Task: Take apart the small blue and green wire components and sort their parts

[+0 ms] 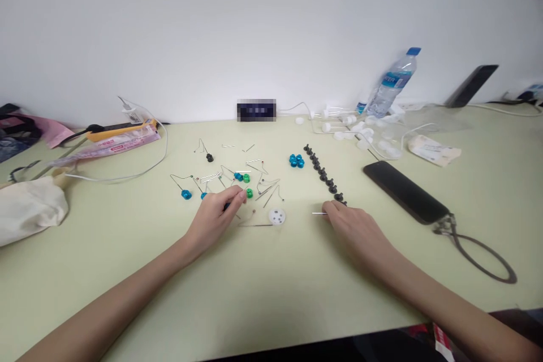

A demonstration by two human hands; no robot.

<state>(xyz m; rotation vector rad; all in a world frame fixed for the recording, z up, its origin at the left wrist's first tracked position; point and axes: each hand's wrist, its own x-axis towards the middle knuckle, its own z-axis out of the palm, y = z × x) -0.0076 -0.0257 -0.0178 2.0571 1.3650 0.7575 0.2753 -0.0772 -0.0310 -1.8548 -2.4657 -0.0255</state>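
My left hand (pixel 218 207) is closed in a pinch over the middle of the table. A thin metal tip pokes out above its fingertips and a dark piece shows below them; the rest is hidden. Around it lie bent metal wires (pixel 271 184), green knobs (pixel 249 193) and blue knobs (pixel 186 194). Just right of that hand rests a white disc with dark spots (pixel 277 216). My right hand (pixel 354 232) pinches a thin metal rod (pixel 319 213), which points left. Beyond its fingers runs a slanting row of small black plastic pieces (pixel 322 173).
A phone with a strap (pixel 405 191) lies right of my right hand. Behind it are white plastic parts (pixel 360 131) and a leaning water bottle (pixel 392 87). A cluster of blue knobs (pixel 297 160) sits centrally. Leftward are a cloth bag (pixel 34 209) and a white cable (pixel 127 176).
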